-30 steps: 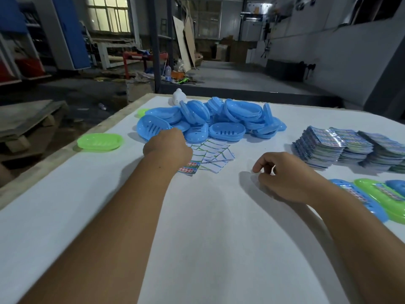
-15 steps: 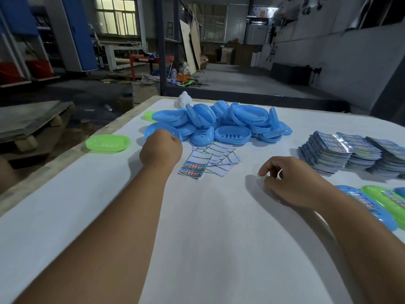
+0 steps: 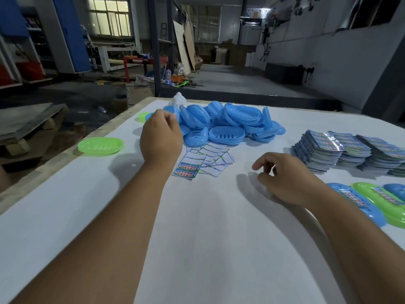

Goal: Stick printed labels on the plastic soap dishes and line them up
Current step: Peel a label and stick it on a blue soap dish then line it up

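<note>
white flat table (image 3: 197, 238) | L hand (image 3: 161, 137) grips glossy oval blue dish (image 3: 169, 110)

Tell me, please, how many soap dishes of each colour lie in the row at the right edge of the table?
Blue dishes: 2
Green dish: 1
Total: 3, as far as the frame edge shows.

I'm looking into a factory workshop. Blue machines (image 3: 70, 34), a wooden pallet (image 3: 26, 128) and boards (image 3: 183, 44) are standing on concrete floor (image 3: 230, 80).
</note>
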